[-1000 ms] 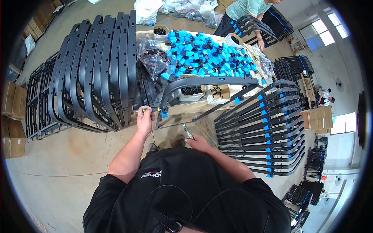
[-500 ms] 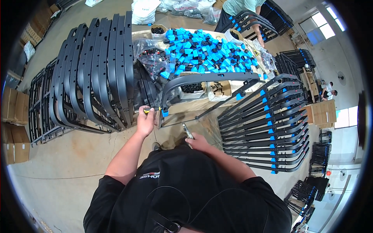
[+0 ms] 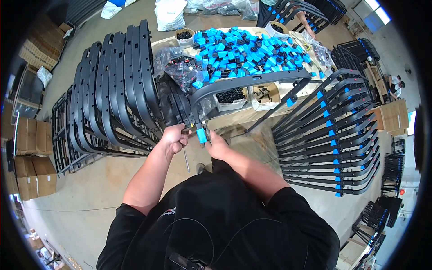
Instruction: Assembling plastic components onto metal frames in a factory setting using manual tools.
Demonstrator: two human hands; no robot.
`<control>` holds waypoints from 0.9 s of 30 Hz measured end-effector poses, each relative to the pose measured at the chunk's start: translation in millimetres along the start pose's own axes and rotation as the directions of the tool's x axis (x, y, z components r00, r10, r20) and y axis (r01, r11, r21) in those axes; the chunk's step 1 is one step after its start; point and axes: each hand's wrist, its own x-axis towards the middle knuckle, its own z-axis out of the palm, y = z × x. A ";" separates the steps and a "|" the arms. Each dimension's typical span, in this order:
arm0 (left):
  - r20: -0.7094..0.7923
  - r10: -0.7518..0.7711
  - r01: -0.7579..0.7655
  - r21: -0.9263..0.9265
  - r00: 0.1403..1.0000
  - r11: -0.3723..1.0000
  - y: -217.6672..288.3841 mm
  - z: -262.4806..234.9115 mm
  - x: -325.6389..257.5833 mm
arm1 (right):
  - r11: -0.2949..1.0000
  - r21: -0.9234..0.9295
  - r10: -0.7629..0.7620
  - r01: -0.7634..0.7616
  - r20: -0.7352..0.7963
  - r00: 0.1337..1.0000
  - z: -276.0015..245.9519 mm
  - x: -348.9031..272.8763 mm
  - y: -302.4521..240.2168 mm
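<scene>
A black curved tubular frame [image 3: 252, 79] stands in front of me, with a blue plastic piece [image 3: 201, 135] at the lower end of its near leg. My left hand [image 3: 174, 137], left of that leg, is closed around a screwdriver [image 3: 186, 158], its thin metal shaft slanting down toward me; its handle is mostly covered by the fingers. My right hand [image 3: 218, 145] is closed close against the right side of the blue piece. The metal pliers [image 3: 207, 129] in it are mostly hidden by the hand and the leg.
Behind the frame, a table holds a heap of blue and black plastic pieces [image 3: 247, 51] and cardboard boxes [image 3: 265, 96] of small parts. Black curved frames [image 3: 121, 76] stand in a row at left. More frames with blue pieces [image 3: 333, 148] are stacked at right. A co-worker's arm [image 3: 306, 22] reaches over the far end.
My right hand has moved up and forward, bringing the pliers to the blue piece. My left hand has shifted slightly right and turned, so the screwdriver's shaft now points down. The view has shifted a little.
</scene>
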 end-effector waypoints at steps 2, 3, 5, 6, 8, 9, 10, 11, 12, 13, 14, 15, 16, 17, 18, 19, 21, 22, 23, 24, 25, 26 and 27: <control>-0.008 -0.003 0.003 0.015 1.000 1.000 -0.3 3.0 -0.9 | 0.993 -0.110 0.051 -0.046 0.041 0.998 8.2 9.5 4.1; -0.016 -0.002 0.003 0.025 1.000 1.000 0.7 4.9 -0.3 | 0.994 -0.098 0.050 -0.046 0.041 0.998 10.1 12.7 7.6; -0.017 -0.024 0.024 0.006 1.000 1.000 1.2 4.3 0.9 | 0.990 -0.125 -0.078 0.070 -0.058 0.995 13.6 15.3 9.3; -0.024 -0.026 0.027 0.014 0.999 1.000 0.7 4.9 2.0 | 0.991 -0.115 -0.075 0.068 -0.059 0.995 12.9 16.9 11.2; -0.049 -0.022 0.021 -0.016 0.999 1.000 0.5 3.2 3.8 | 0.991 -0.122 -0.049 0.047 -0.018 0.999 6.6 16.9 4.0; -0.051 -0.025 0.024 -0.009 0.998 1.000 -3.4 2.6 3.8 | 0.992 -0.116 -0.045 0.042 -0.021 0.999 6.0 13.5 -0.4; -0.102 0.084 -0.078 0.056 0.991 0.995 -9.6 7.8 2.0 | 0.997 -0.070 -0.011 0.013 0.038 0.999 2.6 9.1 -3.8; -0.145 0.194 -0.177 0.123 0.970 0.976 -14.8 11.4 0.1 | 0.999 -0.027 0.020 -0.018 0.098 0.995 0.8 5.9 -5.1; -0.098 0.227 -0.218 0.092 0.969 0.972 -18.6 11.9 1.1 | 0.999 -0.014 -0.029 0.030 0.076 0.997 1.8 6.3 -0.6; -0.096 0.224 -0.216 0.089 0.970 0.972 -19.1 12.8 1.8 | 0.999 -0.018 -0.027 0.028 0.075 0.997 0.9 6.1 -2.1; -0.108 0.251 -0.242 0.087 0.962 0.966 -18.9 13.0 2.4 | 0.999 -0.034 -0.011 0.014 0.092 0.996 1.5 6.6 -4.8; -0.120 0.277 -0.268 0.085 0.953 0.960 -19.1 13.0 2.7 | 0.999 -0.050 0.004 0.002 0.110 0.994 1.0 6.6 -6.9; -0.130 0.268 -0.256 0.102 0.955 0.961 -17.3 16.3 0.5 | 0.998 -0.056 0.002 0.004 0.110 0.994 -0.9 6.1 -8.0; -0.128 0.270 -0.259 0.098 0.954 0.961 -14.4 19.9 -0.7 | 0.997 -0.074 -0.010 0.017 0.099 0.995 -3.2 3.5 -8.5; -0.161 0.192 -0.181 0.080 0.968 0.980 -10.0 24.1 -1.1 | 0.995 -0.091 -0.022 0.031 0.089 0.996 -5.0 3.2 -9.8; -0.195 0.111 -0.101 0.059 0.975 0.993 -7.3 25.0 -1.8 | 0.995 -0.095 -0.026 0.034 0.092 0.995 -4.3 4.8 -9.9; -0.190 0.082 -0.073 0.052 0.978 0.996 -7.5 16.5 4.7 | 0.992 -0.124 -0.007 0.016 0.070 0.998 -3.3 9.2 -10.5; -0.145 0.150 -0.131 0.133 0.978 0.982 -10.6 14.5 2.9 | 0.992 -0.127 -0.010 0.019 0.070 0.997 -2.1 9.1 -9.8; -0.095 0.214 -0.191 0.211 0.972 0.959 -13.6 13.5 0.2 | 0.996 -0.090 -0.006 0.013 0.083 0.997 -0.2 6.3 -8.9; -0.095 0.272 -0.254 0.169 0.958 0.952 -18.5 12.8 2.4 | 0.999 -0.052 -0.003 0.008 0.097 0.995 0.9 5.6 -8.4; -0.096 0.274 -0.256 0.165 0.957 0.953 -20.8 15.1 0.0 | 0.998 -0.055 -0.005 0.010 0.099 0.995 0.4 4.8 -10.7; -0.151 0.335 -0.310 0.170 0.930 0.936 -22.8 17.6 -2.1 | 0.996 -0.093 0.001 0.008 0.097 0.995 0.0 3.8 -13.1; -0.206 0.394 -0.362 0.177 0.896 0.915 -25.5 19.5 -4.7 | 0.991 -0.130 0.006 0.006 0.096 0.995 0.0 3.1 -15.8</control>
